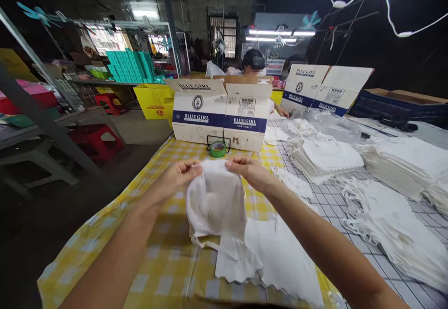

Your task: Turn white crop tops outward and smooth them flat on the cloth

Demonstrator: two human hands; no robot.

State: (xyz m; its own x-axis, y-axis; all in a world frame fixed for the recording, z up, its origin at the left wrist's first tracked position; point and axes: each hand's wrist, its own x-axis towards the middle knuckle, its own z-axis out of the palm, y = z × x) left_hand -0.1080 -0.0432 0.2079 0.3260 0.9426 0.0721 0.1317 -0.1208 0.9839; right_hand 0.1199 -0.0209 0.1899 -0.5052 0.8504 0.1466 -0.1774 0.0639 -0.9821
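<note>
My left hand [187,171] pinches the upper left corner of a white cloth bag [215,201]. On the opposite upper corner, my right hand [247,169] grips the same bag between thumb and fingers. The bag hangs between both hands above the yellow checked tablecloth [147,243], with a thin white cord trailing at its lower end. Beneath it and to the right lie more flat white cloth pieces [280,253] with wavy edges. A roll of green tape [218,149] in a black wire holder stands just beyond my hands.
An opened BLUE GIRL carton [220,117] stands across the far table end, with another carton [325,87] behind it. Stacks of white cloth [325,155] cover the grid-patterned table at right. A co-worker [254,64] sits behind the carton. Red stools [94,141] stand left.
</note>
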